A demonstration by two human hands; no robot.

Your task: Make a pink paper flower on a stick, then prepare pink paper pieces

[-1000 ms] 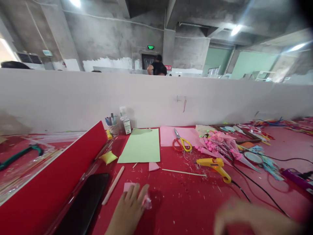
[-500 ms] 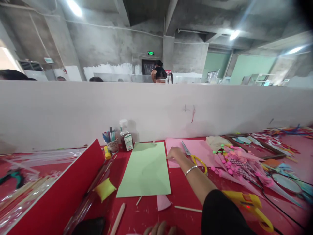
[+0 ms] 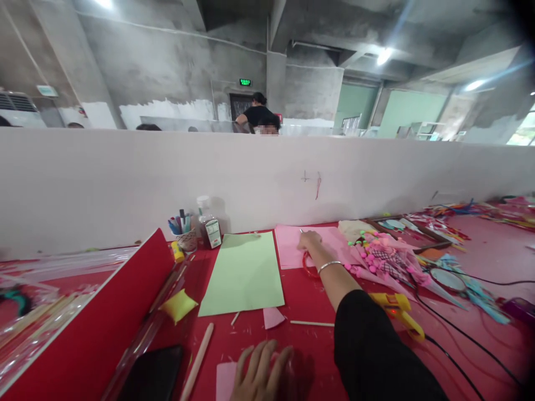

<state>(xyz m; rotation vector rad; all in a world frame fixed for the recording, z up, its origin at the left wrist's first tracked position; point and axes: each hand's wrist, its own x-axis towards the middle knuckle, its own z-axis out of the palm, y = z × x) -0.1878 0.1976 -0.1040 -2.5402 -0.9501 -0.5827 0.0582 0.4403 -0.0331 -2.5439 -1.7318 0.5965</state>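
Note:
My right hand (image 3: 310, 240) reaches far forward over the pink paper sheet (image 3: 289, 245) and lies curled on the scissors (image 3: 306, 268). Their red handle loop shows under my wrist and the blade tip pokes out past my fingers. A silver bracelet rings that wrist. My left hand (image 3: 261, 374) rests near the table's front edge with fingers spread flat, touching a small pink paper piece (image 3: 225, 381). A green paper sheet (image 3: 244, 273) lies between the two hands.
A yellow glue gun (image 3: 397, 311) with a black cord lies right of my arm, beside pink cones (image 3: 382, 259). A red divider (image 3: 96, 317), a phone (image 3: 152, 372) and a wooden stick (image 3: 197, 359) are at left. A pen cup (image 3: 184, 234) and bottle (image 3: 208, 223) stand by the white partition.
My right hand has moved from the pink sheet's left edge onto the scissors. My left hand has come further into view at the bottom, fingers spread. The camera has tilted slightly.

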